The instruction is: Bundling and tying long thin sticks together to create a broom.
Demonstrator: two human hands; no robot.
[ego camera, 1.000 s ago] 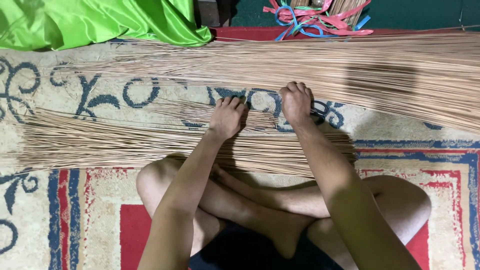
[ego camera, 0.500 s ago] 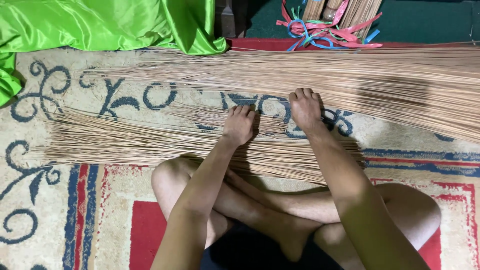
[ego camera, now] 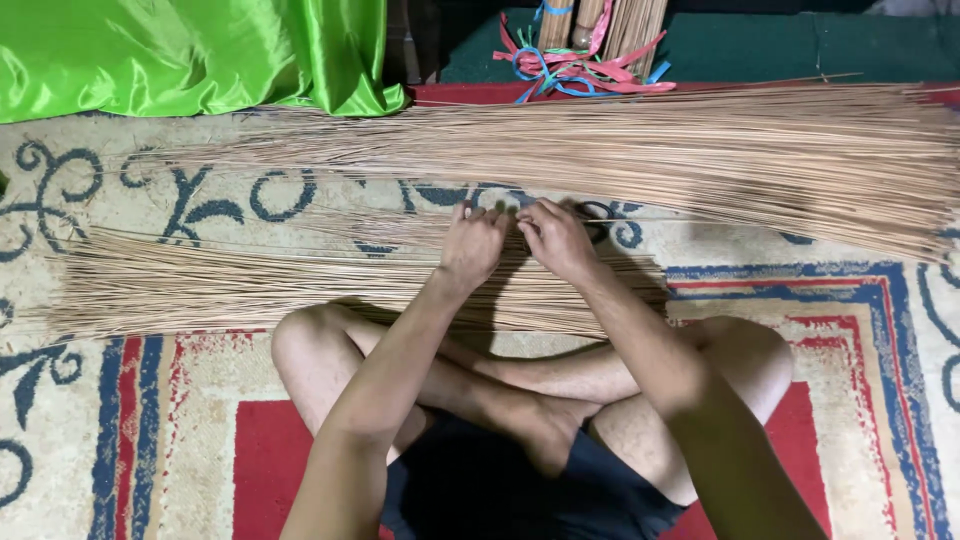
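Thin tan broom sticks (ego camera: 300, 285) lie loose at frame centre, unbundled; left hand (ego camera: 472, 245) and right hand (ego camera: 556, 238) pinch a few strands.

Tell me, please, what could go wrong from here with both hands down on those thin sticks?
1. The left hand and right hand press close together on the near stick pile; thin ends could prick a finger.
2. Scissors lie half hidden just past the right hand, easy to brush blindly.
3. The far stick pile lies close, so sticks may mix.
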